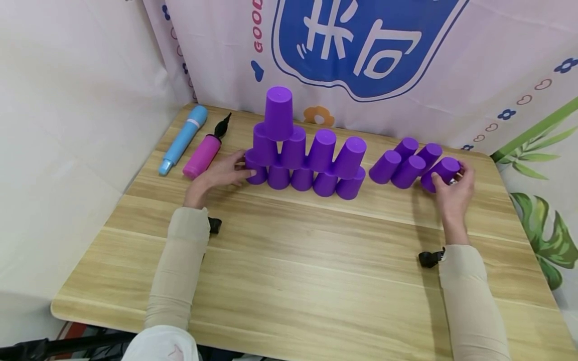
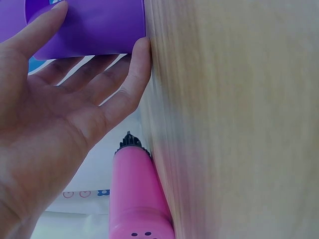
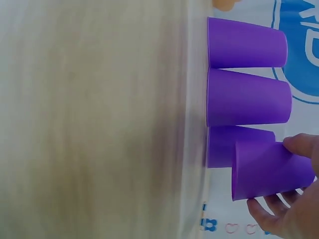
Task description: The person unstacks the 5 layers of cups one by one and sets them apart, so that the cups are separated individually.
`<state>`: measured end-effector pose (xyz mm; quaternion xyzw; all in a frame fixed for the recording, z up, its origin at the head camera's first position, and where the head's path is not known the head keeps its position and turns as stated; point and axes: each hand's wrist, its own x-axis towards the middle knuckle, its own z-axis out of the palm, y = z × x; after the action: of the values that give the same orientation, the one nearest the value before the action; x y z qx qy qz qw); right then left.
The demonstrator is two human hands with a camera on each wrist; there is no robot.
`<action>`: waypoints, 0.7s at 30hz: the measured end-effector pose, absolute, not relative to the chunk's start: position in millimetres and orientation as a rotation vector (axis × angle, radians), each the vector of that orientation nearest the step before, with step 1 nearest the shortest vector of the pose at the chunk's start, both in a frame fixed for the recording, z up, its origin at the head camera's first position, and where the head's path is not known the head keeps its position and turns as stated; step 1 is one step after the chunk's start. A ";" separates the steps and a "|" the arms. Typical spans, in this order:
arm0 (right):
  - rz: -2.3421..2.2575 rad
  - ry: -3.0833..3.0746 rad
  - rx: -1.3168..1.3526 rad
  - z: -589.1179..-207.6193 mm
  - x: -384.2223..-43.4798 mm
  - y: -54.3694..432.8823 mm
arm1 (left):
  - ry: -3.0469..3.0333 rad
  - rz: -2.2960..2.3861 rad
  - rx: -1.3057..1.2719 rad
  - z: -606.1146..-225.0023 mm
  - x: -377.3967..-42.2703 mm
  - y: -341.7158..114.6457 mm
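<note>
Purple cups stand upside down in a stacked wall (image 1: 301, 179): a bottom row, a second row on it, and a single top cup (image 1: 279, 113) at the left end. My left hand (image 1: 223, 173) touches the leftmost bottom cup (image 2: 94, 30), thumb on its near side and fairly straight fingers along its outer side. At the right, my right hand (image 1: 455, 188) grips a purple cup (image 3: 271, 169) between thumb and fingers, its rim raised off the table. Beside it several loose upside-down cups (image 1: 408, 171) stand close together.
Left of the wall lie a pink pump (image 1: 203, 156) with a black nozzle and a blue tube-shaped pump (image 1: 184, 139). Behind the wooden table (image 1: 307, 265) hangs a printed cloth (image 1: 217, 60). A black strap end (image 1: 431, 258) sticks out at the right wrist.
</note>
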<state>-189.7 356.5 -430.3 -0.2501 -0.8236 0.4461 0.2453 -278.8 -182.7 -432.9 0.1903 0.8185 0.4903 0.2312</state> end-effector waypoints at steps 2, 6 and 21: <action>1.227 -2.282 -0.703 -432.2 -190.5 358.1 | 2.252 1.347 0.524 -433.1 -278.8 -182.9; 1.218 -2.318 -0.732 -435.8 -192.4 360.2 | 2.247 1.351 0.520 -433.1 -278.9 -183.3; 1.191 -2.425 -0.754 -439.8 -194.0 362.7 | 2.212 1.340 0.477 -412.4 -267.8 -177.4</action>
<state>-194.0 362.7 -439.8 -0.2652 -0.8522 0.4186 0.1676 -267.8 -177.4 -412.4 0.1755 0.8138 0.4930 0.2528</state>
